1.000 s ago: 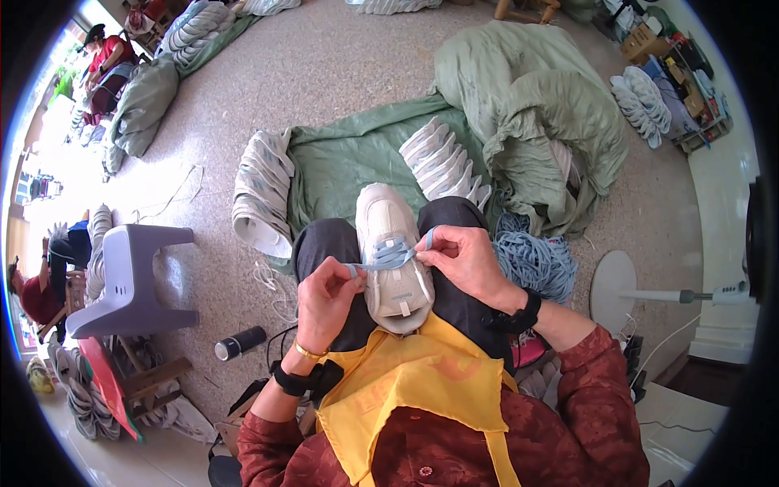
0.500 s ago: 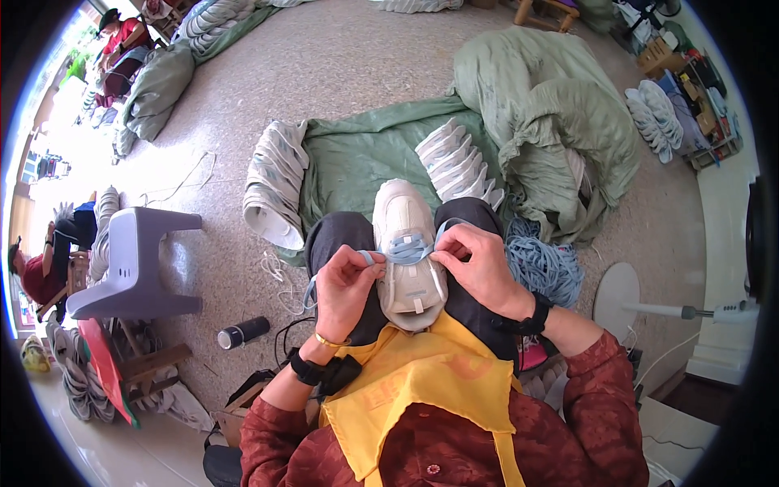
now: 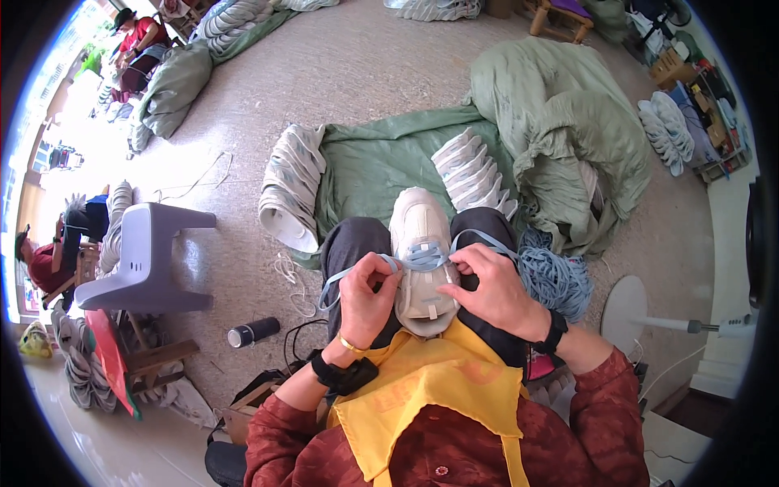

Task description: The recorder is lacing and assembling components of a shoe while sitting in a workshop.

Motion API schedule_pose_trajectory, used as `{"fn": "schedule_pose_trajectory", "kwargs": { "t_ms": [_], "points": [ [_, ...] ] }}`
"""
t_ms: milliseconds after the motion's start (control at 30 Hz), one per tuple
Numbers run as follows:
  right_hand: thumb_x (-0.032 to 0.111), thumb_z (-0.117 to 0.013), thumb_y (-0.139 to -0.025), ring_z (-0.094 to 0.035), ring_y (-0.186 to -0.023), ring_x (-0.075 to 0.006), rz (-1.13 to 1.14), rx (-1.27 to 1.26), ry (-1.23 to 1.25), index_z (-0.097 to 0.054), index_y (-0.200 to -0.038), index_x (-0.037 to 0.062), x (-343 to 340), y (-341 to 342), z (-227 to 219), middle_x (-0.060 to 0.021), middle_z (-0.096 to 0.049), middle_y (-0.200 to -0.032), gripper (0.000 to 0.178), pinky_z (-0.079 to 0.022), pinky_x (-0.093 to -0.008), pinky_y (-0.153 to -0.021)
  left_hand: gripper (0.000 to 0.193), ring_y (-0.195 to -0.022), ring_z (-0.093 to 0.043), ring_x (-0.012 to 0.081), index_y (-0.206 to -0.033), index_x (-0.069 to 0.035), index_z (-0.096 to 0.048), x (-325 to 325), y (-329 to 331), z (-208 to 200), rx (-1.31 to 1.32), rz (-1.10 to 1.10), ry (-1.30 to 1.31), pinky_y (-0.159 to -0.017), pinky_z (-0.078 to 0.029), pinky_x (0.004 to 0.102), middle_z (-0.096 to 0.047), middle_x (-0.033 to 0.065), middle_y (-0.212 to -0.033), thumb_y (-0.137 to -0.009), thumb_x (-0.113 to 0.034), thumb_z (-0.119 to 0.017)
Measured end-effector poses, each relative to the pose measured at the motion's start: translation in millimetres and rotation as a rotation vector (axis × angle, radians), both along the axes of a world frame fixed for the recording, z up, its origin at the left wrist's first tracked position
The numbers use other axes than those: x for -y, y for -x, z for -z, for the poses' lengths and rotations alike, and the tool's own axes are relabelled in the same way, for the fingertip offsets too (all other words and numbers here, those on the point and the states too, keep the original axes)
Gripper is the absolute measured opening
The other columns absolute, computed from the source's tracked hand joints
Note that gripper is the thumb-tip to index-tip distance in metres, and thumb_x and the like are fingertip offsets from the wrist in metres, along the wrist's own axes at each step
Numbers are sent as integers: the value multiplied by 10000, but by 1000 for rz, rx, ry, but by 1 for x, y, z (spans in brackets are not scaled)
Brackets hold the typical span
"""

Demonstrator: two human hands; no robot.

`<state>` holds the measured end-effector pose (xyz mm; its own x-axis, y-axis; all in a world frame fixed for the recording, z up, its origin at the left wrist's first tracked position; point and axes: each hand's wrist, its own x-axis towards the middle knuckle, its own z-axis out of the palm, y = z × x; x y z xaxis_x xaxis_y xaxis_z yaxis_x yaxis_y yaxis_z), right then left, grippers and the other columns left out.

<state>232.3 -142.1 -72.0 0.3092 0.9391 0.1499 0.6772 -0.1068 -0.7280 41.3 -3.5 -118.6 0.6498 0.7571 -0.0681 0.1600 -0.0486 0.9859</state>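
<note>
A cream sneaker [image 3: 420,217] rests between my knees with its toe pointing away from me. Pale blue shoelace [image 3: 425,256] runs across its lower eyelets. My left hand [image 3: 367,299] pinches the lace at the shoe's left side, and a loose tail hangs out over my left knee. At the other side, my right hand [image 3: 497,294] has its fingertips on the lace beside the eyelets, while its thumb lies lower against the shoe near the tongue. From there the right lace tail arcs over my right knee.
Nested sneakers stand in rows at the left [image 3: 292,191] and right [image 3: 472,172] of a green cloth [image 3: 381,154]. Blue laces [image 3: 555,276] lie heaped by my right knee, near a big green sack [image 3: 560,122]. Leftward are a grey plastic stool [image 3: 146,260] and black bottle [image 3: 253,332]. People sit farther left.
My right thumb has moved away from the fingertips, down onto the shoe. Both lace tails now spread farther outward over my knees. The whole view has shifted slightly.
</note>
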Motion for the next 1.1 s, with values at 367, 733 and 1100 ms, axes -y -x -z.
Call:
{"fn": "schedule_pose_trajectory", "kwargs": {
  "t_ms": [367,733,1100],
  "points": [
    [-4,-663,-830,-652,-830,-406,27,195,-27,-627,-1018,-43,-7,12,10,-196,-623,-909,195,-534,-464,-733,203,-723,-649,124,-853,-5,-527,-1,-5,-11,-76,19,-392,-615,-497,276,-640,89,-822,-849,58,-719],
    [15,-689,-769,-680,-870,-309,-141,546,135,-607,-966,-8,-7,22,-1,-160,-619,-951,215,-578,-370,-697,273,-579,-505,173,-874,-16,-495,4,-11,-23,-80,-51,-428,-542,-429,300,-478,71,-746,-806,62,-748],
    [64,-680,-798,-646,-873,-306,-196,712,2,-594,-919,17,-22,16,-5,-131,-619,-928,155,-537,-380,-690,157,-620,-572,217,-872,3,-581,2,-6,-16,-85,24,-545,-581,-473,324,-535,98,-807,-829,50,-724]
  ]
}}
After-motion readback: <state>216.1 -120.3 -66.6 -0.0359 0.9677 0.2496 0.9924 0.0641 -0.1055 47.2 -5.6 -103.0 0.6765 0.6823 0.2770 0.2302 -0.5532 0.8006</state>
